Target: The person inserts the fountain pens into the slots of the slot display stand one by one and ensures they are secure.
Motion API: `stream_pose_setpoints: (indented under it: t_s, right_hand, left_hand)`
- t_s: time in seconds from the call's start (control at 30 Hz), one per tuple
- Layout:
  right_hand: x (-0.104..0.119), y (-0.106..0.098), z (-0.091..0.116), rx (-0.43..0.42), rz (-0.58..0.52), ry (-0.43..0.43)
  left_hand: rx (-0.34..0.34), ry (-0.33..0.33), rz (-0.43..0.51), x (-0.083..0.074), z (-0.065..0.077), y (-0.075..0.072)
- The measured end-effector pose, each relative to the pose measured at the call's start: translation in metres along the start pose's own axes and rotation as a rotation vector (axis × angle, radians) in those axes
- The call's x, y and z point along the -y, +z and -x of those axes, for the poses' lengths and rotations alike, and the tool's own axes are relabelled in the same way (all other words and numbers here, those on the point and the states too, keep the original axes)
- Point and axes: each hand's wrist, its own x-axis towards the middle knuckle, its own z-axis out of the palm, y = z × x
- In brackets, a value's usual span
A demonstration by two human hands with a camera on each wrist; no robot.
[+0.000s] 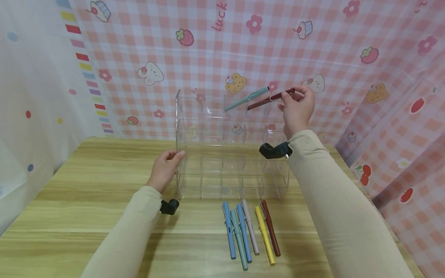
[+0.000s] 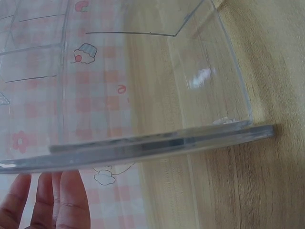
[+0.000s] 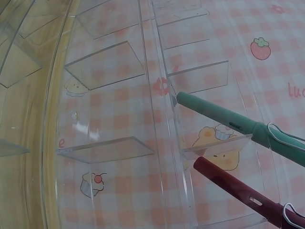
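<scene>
A clear acrylic rack (image 1: pixel 212 160) with rows of compartments stands upright on the table. My right hand (image 1: pixel 298 110) pinches a dark red pen (image 1: pixel 265 101) by its clip end, at the rack's top row; its other end points down-left, and the right wrist view shows this pen (image 3: pixel 228 183) too. Beside it a green pen (image 1: pixel 247 99) leans in the top row, apart from my fingers; it appears as a green pen (image 3: pixel 217 113) in the right wrist view. My left hand (image 1: pixel 165 168) touches the rack's left side panel (image 2: pixel 143 150), fingers (image 2: pixel 71 200) fairly straight against its outer face.
In front of the rack lie loose pens: two blue pens (image 1: pixel 229 231), a green pen (image 1: pixel 239 241), a lilac pen (image 1: pixel 250 227), a yellow pen (image 1: pixel 265 237) and a dark red pen (image 1: pixel 271 229). A pink checked cloth (image 1: pixel 201 69) hangs behind the wooden table (image 1: pixel 104 173).
</scene>
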Motion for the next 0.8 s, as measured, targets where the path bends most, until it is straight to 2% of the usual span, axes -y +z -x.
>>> stream_pose_setpoints:
  t_s: [0.5,0.8]
  right_hand:
    - [0.000,-0.003,-0.001,-0.001,0.075,0.013]
    - [0.003,-0.022,0.005,0.006,0.011,-0.008]
  left_hand:
    - [-0.008,-0.001,-0.011,0.001,-0.001,0.001]
    - [-0.004,-0.007,-0.008,0.000,0.000,0.000]
